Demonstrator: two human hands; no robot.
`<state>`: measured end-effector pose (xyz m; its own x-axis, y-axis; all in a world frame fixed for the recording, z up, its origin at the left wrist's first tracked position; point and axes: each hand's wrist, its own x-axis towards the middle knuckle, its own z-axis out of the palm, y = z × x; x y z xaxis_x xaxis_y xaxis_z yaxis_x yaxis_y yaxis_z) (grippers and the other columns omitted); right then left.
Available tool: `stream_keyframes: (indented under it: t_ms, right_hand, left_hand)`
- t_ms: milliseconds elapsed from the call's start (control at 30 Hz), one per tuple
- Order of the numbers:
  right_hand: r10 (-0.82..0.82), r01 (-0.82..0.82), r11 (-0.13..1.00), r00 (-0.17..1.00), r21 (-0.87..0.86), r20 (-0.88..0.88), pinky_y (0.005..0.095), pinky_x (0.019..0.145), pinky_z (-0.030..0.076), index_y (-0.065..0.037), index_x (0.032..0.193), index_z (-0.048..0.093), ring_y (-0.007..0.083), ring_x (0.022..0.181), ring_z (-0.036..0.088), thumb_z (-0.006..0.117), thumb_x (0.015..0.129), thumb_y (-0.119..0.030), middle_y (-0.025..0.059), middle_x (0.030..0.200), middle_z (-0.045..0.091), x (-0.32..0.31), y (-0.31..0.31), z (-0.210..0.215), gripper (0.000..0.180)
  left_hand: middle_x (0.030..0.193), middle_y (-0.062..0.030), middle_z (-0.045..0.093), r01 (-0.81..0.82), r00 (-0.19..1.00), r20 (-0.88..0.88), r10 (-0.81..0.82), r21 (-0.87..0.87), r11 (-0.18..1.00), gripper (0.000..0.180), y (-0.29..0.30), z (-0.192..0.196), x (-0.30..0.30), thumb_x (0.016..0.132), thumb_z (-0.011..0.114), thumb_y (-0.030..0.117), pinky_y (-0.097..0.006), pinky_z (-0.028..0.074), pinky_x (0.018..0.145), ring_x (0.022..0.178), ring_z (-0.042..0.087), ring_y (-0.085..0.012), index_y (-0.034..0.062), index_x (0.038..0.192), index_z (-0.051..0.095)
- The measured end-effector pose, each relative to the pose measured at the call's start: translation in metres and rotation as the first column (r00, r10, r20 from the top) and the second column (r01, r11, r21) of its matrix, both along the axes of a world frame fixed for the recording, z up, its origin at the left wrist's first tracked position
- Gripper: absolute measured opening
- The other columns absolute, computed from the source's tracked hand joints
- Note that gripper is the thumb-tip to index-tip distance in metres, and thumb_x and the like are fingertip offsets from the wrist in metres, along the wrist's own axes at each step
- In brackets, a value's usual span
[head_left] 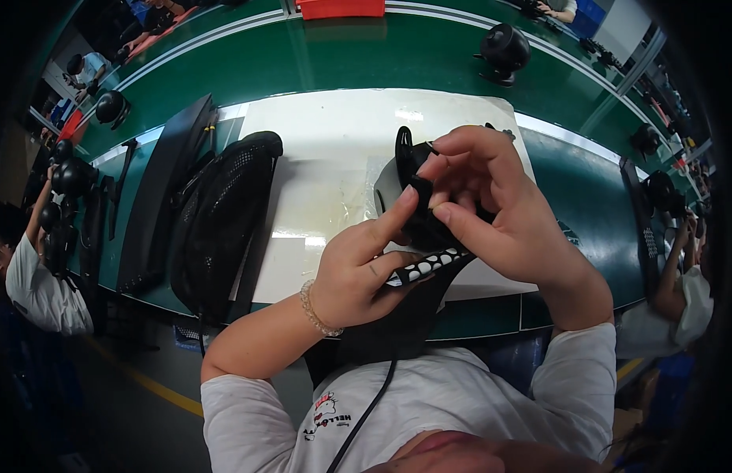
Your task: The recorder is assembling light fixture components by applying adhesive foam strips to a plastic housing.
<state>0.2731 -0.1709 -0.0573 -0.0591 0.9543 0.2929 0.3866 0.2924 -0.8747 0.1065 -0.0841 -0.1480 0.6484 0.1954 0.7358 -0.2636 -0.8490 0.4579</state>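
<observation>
I have two hands up in front of me, over the white mat [334, 142] on the green worktop [319, 59]. Both are closed on one small black fan part [419, 229]. My left hand [358, 272] holds it from below, with one finger pressing up on it. My right hand [492, 205] grips it from the top and the side. My fingers hide most of the part, so I cannot tell its full shape. One black strip with white spots [425, 264] sticks out under my hands.

To my left lies one pile of black mesh covers [220, 221], beside one long dark tray [157, 197]. I cannot see what is in the tray. One black fan [504, 51] stands far back on the worktop. One red bin [341, 8] is cut off at the top edge. Other people sit at both sides, mostly cut off.
</observation>
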Motion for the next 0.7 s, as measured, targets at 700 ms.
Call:
stream_keyframes:
  t_ms: [700]
  right_hand:
    - [-0.092, -0.008, 0.918, 0.968, 0.397, 0.234, 0.0339, 0.087, 0.039, -0.006, 0.123, 0.028, 0.0189, 0.09, 0.054, 0.055, 0.075, 0.008, 0.0093, 0.091, 0.053, 0.011, 0.01, -0.001, 0.057]
  left_hand:
    - [0.13, -0.0233, 0.039, -0.044, 0.992, 0.114, 0.045, -0.011, 0.999, 0.024, -0.002, -0.004, 0.005, 0.057, 0.071, 0.006, -0.029, 0.046, 0.06, 0.069, 0.058, -0.0226, 0.004, 0.078, 0.059]
